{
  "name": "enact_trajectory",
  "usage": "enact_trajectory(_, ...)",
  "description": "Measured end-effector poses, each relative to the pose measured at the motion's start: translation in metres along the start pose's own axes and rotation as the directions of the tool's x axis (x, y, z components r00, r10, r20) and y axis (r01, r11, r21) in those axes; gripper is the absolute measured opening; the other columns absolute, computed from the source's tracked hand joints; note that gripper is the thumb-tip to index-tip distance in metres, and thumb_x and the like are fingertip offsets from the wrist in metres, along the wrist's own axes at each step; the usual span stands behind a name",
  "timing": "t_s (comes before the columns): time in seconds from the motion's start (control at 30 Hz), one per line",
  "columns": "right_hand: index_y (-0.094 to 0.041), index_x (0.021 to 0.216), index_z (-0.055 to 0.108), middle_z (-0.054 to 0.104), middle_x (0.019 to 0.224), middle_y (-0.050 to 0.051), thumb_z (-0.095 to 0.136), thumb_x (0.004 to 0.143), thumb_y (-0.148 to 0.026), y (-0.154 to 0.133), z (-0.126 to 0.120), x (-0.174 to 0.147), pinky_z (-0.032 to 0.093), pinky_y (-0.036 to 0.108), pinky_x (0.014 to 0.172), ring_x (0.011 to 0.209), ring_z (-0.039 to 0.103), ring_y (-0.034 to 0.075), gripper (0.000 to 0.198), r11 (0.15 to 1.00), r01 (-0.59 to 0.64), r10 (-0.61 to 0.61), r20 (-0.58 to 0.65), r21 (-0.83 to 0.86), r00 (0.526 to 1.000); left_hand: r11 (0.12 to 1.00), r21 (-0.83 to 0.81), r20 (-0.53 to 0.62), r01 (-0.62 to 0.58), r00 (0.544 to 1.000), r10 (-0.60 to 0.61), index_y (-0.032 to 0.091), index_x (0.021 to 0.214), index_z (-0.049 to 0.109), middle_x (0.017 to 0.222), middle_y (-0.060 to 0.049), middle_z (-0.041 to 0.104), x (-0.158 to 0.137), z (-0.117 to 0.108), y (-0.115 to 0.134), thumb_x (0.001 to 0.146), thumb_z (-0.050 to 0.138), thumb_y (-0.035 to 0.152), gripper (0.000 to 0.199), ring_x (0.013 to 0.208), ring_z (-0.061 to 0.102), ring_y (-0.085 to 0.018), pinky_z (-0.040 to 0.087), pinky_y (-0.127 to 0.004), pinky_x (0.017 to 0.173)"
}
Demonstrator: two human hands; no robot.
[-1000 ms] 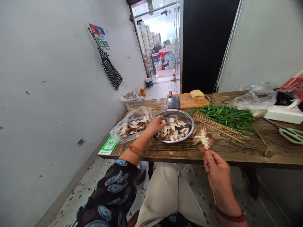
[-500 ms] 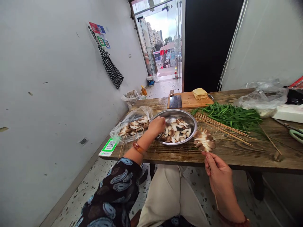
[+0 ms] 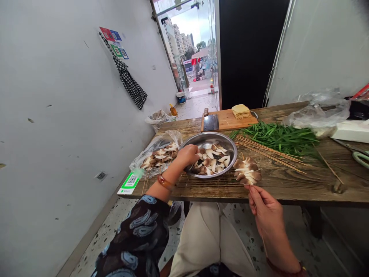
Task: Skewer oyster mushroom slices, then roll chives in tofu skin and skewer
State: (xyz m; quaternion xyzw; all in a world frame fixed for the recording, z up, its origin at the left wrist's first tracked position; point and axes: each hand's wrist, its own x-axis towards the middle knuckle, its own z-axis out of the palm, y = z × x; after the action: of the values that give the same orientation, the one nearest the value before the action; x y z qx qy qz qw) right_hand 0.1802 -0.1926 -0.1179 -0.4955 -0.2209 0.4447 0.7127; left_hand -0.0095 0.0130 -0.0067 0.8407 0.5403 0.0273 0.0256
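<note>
My right hand (image 3: pixel 266 209) pinches a wooden skewer (image 3: pixel 263 244) threaded with brown-and-white oyster mushrooms (image 3: pixel 247 171), held upright just off the table's front edge. My left hand (image 3: pixel 188 156) reaches over the left rim of a steel bowl (image 3: pixel 234 156), its fingers curled down among loose mushroom pieces (image 3: pixel 213 159). Whatever those fingertips grip is hidden behind the hand. Left of the bowl, finished mushroom skewers (image 3: pixel 160 157) lie on a clear plastic bag (image 3: pixel 137 163).
Bare skewers (image 3: pixel 272 154) lie right of the bowl, beside green leafy stalks (image 3: pixel 282 136). Behind stands a cutting board (image 3: pixel 226 122) with a cleaver (image 3: pixel 211 122) and stacked tofu sheets (image 3: pixel 241 111). Scissors (image 3: pixel 360 157) and a plastic bag (image 3: pixel 319 115) are at right.
My left hand has dipped a little lower into the bowl, its fingers lower among the mushrooms. The right hand keeps the skewer nearly still. The view has shifted slightly.
</note>
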Motion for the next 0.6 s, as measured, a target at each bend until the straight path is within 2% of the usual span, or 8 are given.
enact_trajectory(0.2, -0.016, 0.093, 0.071, 0.051, 0.057, -0.005, 0.072, 0.075, -0.044, 0.0, 0.0, -0.001, 0.025, 0.021, 0.037, 0.043, 0.036, 0.006, 0.033, 1.0, -0.006, 0.006, -0.016, -0.006, 1.0, 0.998, -0.065, -0.032, -0.011, 0.999, 0.009, 0.016, 0.081, 0.069, 0.075, -0.004, 0.068, -0.002, -0.007, -0.007, 0.075, 0.057, 0.02, 0.014, 0.076, 0.062, -0.017, 0.046, -0.025, 0.073)
enact_trajectory(0.43, -0.016, 0.089, 0.07, 0.052, 0.059, -0.004, 0.072, 0.075, -0.043, 0.003, 0.0, -0.001, 0.025, 0.021, 0.038, 0.044, 0.036, 0.006, 0.031, 1.0, -0.003, 0.003, 0.011, -0.008, 1.0, 0.996, -0.086, -0.113, 0.02, 0.993, -0.029, 0.014, 0.095, 0.064, 0.08, -0.008, 0.07, 0.001, 0.001, -0.007, 0.08, 0.059, 0.024, 0.019, 0.079, 0.065, -0.019, 0.048, -0.03, 0.076)
enact_trajectory(0.6, -0.016, 0.091, 0.07, 0.049, 0.057, -0.005, 0.071, 0.076, -0.044, 0.003, -0.001, -0.002, 0.025, 0.02, 0.039, 0.044, 0.035, 0.006, 0.032, 1.0, -0.008, 0.008, 0.017, -0.02, 1.0, 0.997, -0.08, -0.055, -0.025, 0.998, 0.021, 0.015, 0.106, 0.06, 0.08, -0.004, 0.071, 0.009, 0.001, -0.009, 0.086, 0.05, 0.019, 0.023, 0.068, 0.066, -0.012, 0.05, -0.024, 0.07)
